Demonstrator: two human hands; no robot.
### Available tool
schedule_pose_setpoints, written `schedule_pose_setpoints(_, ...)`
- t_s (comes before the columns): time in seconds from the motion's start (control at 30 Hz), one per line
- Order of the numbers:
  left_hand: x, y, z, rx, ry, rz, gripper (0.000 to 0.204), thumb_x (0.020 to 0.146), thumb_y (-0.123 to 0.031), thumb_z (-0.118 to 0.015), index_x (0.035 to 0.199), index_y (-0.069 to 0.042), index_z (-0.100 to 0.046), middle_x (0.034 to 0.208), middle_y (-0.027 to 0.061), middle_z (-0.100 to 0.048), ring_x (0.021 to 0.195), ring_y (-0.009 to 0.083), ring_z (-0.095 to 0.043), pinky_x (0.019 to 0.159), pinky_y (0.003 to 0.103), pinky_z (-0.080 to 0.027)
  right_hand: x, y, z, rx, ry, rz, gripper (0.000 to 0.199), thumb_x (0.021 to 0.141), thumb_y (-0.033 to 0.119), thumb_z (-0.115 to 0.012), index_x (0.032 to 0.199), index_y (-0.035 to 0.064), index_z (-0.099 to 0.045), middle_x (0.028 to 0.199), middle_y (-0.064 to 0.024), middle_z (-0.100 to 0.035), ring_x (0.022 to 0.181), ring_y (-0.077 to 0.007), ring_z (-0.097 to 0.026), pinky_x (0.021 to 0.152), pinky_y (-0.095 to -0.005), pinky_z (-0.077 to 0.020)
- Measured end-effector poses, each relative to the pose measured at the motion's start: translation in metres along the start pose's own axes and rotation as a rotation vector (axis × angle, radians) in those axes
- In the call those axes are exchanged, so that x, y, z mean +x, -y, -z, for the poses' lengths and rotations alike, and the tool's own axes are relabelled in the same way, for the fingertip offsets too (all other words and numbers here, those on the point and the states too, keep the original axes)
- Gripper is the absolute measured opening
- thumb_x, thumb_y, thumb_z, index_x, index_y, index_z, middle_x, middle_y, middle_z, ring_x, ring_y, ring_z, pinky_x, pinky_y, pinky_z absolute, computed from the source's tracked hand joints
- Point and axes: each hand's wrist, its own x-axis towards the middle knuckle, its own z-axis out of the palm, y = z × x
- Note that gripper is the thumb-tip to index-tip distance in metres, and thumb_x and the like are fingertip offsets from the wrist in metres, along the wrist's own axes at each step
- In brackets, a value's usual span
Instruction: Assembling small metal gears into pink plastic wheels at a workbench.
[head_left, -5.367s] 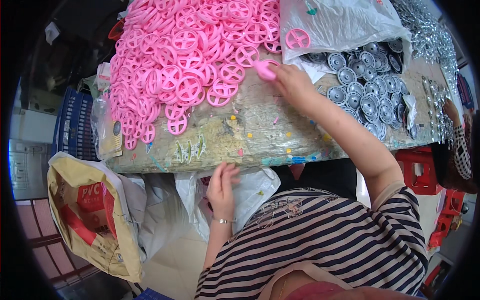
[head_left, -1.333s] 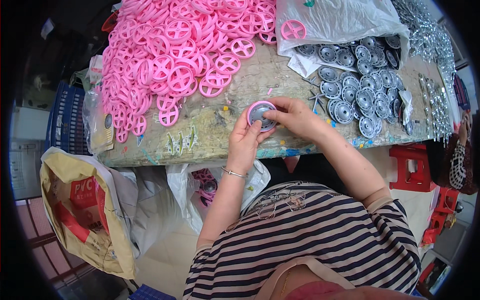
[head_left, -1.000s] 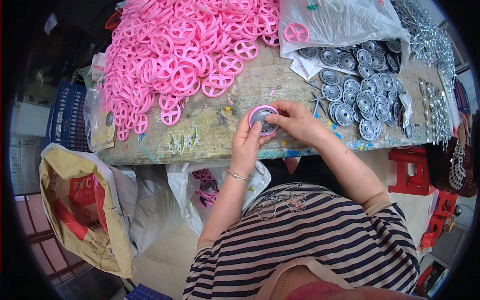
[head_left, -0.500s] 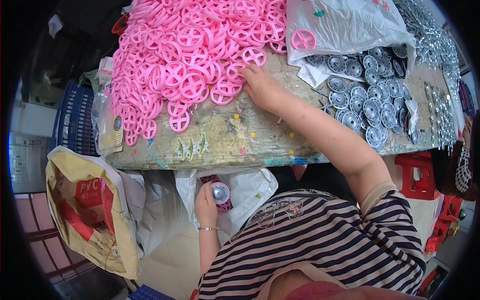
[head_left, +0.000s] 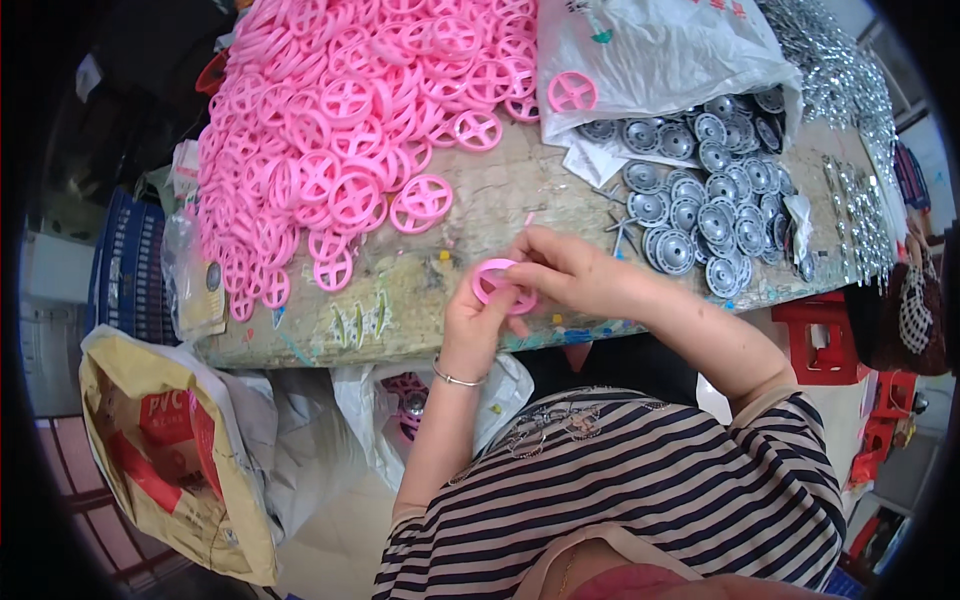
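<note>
- One worn tabletop (head_left: 400,300) spreads in front of you, paint-speckled along its near edge.
- A big heap of pink spoked wheels (head_left: 340,140) covers its far left part.
- A white plastic bag (head_left: 660,50) lies at the far right, with a spill of grey metal discs (head_left: 700,210) just beside and below it.
- A yellow sack (head_left: 170,450) sits on the floor to your left.
- Your right hand (head_left: 570,275) has its fingers closed on the pink wheel's upper right rim.
- Your left hand (head_left: 480,315) clamps the same wheel from below.
- The single pink wheel (head_left: 497,285) is held between both hands, just above the tabletop's near edge.
</note>
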Motion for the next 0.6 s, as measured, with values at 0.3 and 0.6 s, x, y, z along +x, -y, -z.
schedule_pose_setpoints(0.3, 0.004, 0.012, 0.016, 0.277, 0.079, 0.146, 0.016, 0.090, -0.008, -0.061, 0.104, 0.000, -0.060, 0.084, 0.0102, -0.067, 0.048, 0.0092, -0.057, 0.036, 0.018, -0.036, -0.029, -0.116, 0.258, -1.411, -1.049, 0.211, 0.046, 0.086, 0.024, -0.064, 0.125, 0.0053, -0.050, 0.123, -0.0202, -0.051, 0.113, -0.0375, -0.049, 0.097, -0.0437, -0.0375)
schedule_pose_setpoints(0.6, 0.010, 0.018, 0.012, 0.380, 0.169, 0.078, 0.016, 0.087, 0.000, -0.062, 0.102, 0.000, -0.066, 0.094, 0.0100, -0.068, 0.063, 0.0098, -0.063, 0.045, 0.018, -0.041, 0.024, -0.171, 0.316, -1.206, -1.009, -0.355, 0.075, 0.081, 0.055, -0.056, 0.142, 0.0173, -0.037, 0.147, -0.0229, -0.029, 0.135, -0.0423, -0.026, 0.109, -0.0506, -0.0236)
